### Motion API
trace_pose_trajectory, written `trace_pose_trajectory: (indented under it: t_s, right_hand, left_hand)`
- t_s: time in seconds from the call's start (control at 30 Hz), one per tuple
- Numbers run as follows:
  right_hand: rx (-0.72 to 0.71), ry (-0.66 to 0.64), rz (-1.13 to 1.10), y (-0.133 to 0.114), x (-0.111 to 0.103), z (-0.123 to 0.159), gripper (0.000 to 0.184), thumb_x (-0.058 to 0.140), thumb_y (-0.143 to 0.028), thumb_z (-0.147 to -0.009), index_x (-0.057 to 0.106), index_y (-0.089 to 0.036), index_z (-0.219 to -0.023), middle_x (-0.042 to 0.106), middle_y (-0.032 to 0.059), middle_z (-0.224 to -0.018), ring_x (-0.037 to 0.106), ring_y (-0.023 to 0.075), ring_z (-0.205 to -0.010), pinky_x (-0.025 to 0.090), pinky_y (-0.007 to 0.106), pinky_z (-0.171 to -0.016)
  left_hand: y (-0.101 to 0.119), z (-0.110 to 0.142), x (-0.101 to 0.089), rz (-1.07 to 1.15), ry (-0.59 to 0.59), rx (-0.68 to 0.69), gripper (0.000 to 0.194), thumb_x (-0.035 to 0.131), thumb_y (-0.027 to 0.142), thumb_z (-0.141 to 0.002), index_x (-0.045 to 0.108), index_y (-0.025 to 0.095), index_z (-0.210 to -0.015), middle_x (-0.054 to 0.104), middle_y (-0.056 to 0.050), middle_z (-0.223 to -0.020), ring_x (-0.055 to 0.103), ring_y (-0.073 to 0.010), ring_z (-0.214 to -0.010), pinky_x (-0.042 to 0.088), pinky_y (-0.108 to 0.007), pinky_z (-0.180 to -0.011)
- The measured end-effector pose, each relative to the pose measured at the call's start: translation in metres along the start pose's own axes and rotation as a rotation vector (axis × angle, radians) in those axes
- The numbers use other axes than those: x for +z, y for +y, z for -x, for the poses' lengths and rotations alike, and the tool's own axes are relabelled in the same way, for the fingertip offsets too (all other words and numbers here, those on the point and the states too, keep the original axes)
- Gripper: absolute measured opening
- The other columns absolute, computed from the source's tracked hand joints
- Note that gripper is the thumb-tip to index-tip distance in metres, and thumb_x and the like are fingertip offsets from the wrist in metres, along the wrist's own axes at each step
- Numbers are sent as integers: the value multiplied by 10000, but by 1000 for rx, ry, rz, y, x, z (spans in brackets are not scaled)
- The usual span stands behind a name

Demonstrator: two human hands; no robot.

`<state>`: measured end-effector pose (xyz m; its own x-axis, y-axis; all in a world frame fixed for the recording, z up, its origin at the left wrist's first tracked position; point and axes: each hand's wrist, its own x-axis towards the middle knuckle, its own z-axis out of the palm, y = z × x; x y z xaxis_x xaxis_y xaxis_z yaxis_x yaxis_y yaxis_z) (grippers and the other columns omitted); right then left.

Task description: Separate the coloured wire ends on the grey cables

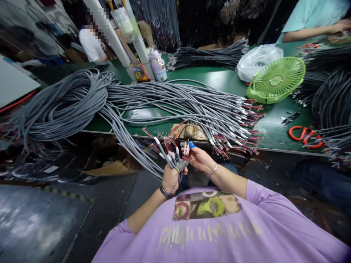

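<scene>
Hands (170, 178) with grey cables (134, 150) before green table (219, 79)

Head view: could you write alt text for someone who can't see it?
A person's left hand grips gray cables near their ends, while the right hand holds a small pink object close by. More loose cables spread across a green table in front, with a green fan toward the right.

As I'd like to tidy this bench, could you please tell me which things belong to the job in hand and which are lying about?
Job, apparently:
grey cables, some in the left hand
small pink item in the right hand

Lying about, probably:
green fan
plastic bag
lilac bottle
</scene>
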<state>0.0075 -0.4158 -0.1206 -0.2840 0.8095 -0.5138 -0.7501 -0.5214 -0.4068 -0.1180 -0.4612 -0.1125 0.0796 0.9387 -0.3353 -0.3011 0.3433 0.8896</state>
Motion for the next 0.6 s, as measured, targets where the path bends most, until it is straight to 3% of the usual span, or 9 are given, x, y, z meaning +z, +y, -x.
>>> trace_pose_trajectory:
  t_s: [0.27,0.6]
  right_hand:
    - [13,-27,20,3,-3,2,315,530,-446,-914,636,-153,-869,675,29,-750,586,106,-603,490,220,-577]
    - [84,-134,94,-3,-12,12,587,367,-662,-891,617,-133,-922,657,75,-849,596,130,-650,483,246,-564]
  left_hand:
    - [1,1,0,-17,-1,1,217,757,298,-627,633,124,-591,606,-16,-518,567,-122,-488,452,-225,-461]
    - [3,10,-5,2,-41,45,204,744,291,-672,639,133,-597,604,-14,-510,572,-125,-501,452,-225,-471]
